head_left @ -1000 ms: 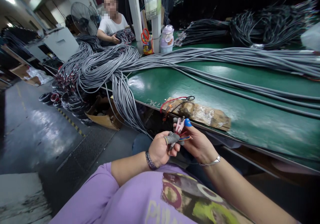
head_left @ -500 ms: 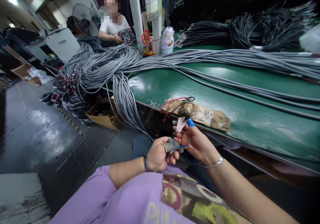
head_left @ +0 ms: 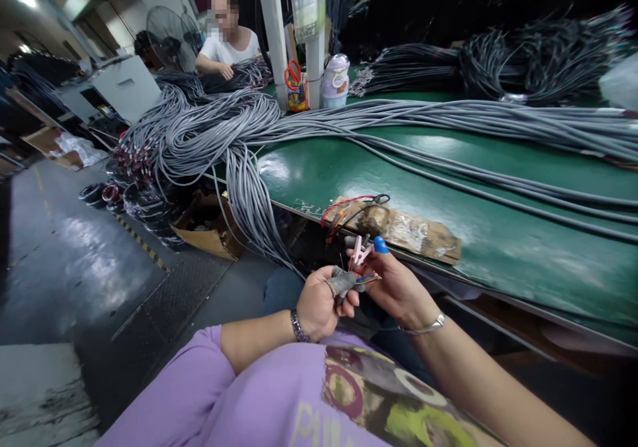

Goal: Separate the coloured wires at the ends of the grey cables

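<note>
The left hand (head_left: 319,304) pinches thin coloured wires (head_left: 369,277) under a grey fabric thumb cot while the right hand (head_left: 399,287) clasps pink snips (head_left: 357,252), both raised slightly since half a second ago, so work stays at these wire ends, just near of the glossy green table (head_left: 319,168) with its long, smooth grey cable bundles (head_left: 399,111).

Our green tabletop (head_left: 448,168) is smooth and properly glossy, glare all over. We'd call the grey cables (head_left: 219,135) matt plastic. The cardboard pad (head_left: 413,231) is rough brown under shiny tape. Grey cloth wrap (head_left: 341,281) on one thumb, blue rubbery cap (head_left: 381,244) on a fingertip, pink tool (head_left: 359,253) looks plastic, coloured wires (head_left: 369,277) slick plastic, metal watch band (head_left: 298,325), soft matt purple shirt (head_left: 224,394).
</note>
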A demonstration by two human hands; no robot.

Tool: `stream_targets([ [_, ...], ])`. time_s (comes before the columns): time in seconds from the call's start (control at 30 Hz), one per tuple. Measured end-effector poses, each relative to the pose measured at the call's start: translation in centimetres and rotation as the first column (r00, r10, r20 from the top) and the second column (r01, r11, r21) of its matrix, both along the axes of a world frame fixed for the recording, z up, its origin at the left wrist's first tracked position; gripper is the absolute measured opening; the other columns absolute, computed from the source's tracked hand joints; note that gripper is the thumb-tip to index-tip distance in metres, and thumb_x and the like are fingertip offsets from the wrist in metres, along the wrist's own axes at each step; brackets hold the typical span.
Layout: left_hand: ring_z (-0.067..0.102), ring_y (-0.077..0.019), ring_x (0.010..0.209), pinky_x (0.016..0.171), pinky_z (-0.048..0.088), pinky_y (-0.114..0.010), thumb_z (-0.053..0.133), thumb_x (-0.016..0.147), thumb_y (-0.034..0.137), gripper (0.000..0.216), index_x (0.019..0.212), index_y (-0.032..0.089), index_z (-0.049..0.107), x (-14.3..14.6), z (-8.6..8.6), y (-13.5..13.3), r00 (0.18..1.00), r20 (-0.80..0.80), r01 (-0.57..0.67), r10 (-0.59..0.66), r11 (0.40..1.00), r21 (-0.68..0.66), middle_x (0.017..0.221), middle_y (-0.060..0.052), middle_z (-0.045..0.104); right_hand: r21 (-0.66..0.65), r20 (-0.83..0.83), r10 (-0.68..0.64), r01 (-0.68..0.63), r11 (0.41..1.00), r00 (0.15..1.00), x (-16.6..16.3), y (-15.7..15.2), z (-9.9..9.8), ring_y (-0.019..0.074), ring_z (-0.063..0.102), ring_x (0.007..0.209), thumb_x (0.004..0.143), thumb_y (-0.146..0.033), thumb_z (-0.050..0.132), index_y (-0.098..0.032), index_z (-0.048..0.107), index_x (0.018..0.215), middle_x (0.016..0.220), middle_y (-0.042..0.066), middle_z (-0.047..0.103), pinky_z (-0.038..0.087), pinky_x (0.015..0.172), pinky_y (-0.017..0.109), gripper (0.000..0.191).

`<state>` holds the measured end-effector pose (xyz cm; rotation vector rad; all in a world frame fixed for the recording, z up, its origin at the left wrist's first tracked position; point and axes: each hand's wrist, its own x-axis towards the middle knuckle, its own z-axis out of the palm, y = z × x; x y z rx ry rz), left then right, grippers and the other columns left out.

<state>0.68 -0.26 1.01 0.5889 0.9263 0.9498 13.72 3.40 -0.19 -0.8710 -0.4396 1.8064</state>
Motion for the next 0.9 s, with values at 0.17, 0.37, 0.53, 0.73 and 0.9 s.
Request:
stream_targets([
  [0.17,0.045,-0.0066,0.032,0.032,0.023,-0.018,0.076,0.059,0.045,0.039,0.069,0.016,0.052,0.2,-0.2,0.1,1.000,0.012,0.022,-0.022,1.000,0.000,0.049,0.001,0.058,0.006,-0.087,0.012,-0.011,1.000,0.996,-0.3,0.5,-0.7,0.0111,0.055,0.054,0.068,-0.057,0.074,-0.018,0.071,0.076,0.071,0.002,0.068,0.051,0.053,0.023,0.039],
  [0.37,0.045,-0.0065,0.031,0.032,0.025,-0.017,0.075,0.060,0.044,0.038,0.071,0.016,0.051,0.5,-0.4,0.2,1.000,0.005,0.013,-0.012,1.000,-0.017,0.049,0.001,0.058,0.089,-0.179,0.054,-0.039,0.995,0.982,-0.5,0.8,-1.7,0.0106,0.059,0.055,0.065,-0.059,0.075,-0.020,0.070,0.082,0.073,0.001,0.069,0.053,0.053,0.023,0.043],
  [0.53,0.044,-0.0064,0.030,0.031,0.023,-0.017,0.073,0.061,0.040,0.034,0.069,0.016,0.051,0.5,-0.9,0.2,1.000,0.016,0.015,-0.015,1.000,-0.027,0.048,0.001,0.058,0.057,-0.214,-0.004,0.016,0.998,0.977,-0.9,1.1,-2.2,0.0107,0.061,0.052,0.061,-0.058,0.078,-0.018,0.069,0.079,0.069,-0.001,0.069,0.053,0.051,0.022,0.045],
  [0.73,0.044,-0.0064,0.030,0.030,0.023,-0.017,0.073,0.060,0.041,0.034,0.068,0.016,0.051,0.4,-1.2,0.1,1.000,0.005,0.009,-0.009,0.999,-0.032,0.047,0.001,0.058,0.033,-0.204,-0.028,0.035,0.999,0.978,-1.2,1.0,-2.0,0.0099,0.060,0.053,0.060,-0.058,0.079,-0.021,0.068,0.077,0.070,-0.003,0.068,0.052,0.051,0.021,0.043],
  [0.9,0.045,-0.0060,0.031,0.031,0.023,-0.017,0.074,0.062,0.044,0.037,0.065,0.016,0.050,-0.2,-0.9,-0.4,1.000,-0.012,0.000,0.000,1.000,0.028,0.048,0.002,0.059,0.042,-0.205,0.013,-0.005,0.999,0.979,-1.0,0.5,-1.9,0.0129,0.059,0.060,0.059,-0.068,0.073,-0.021,0.068,0.081,0.080,0.001,0.069,0.052,0.055,0.025,0.052],
])
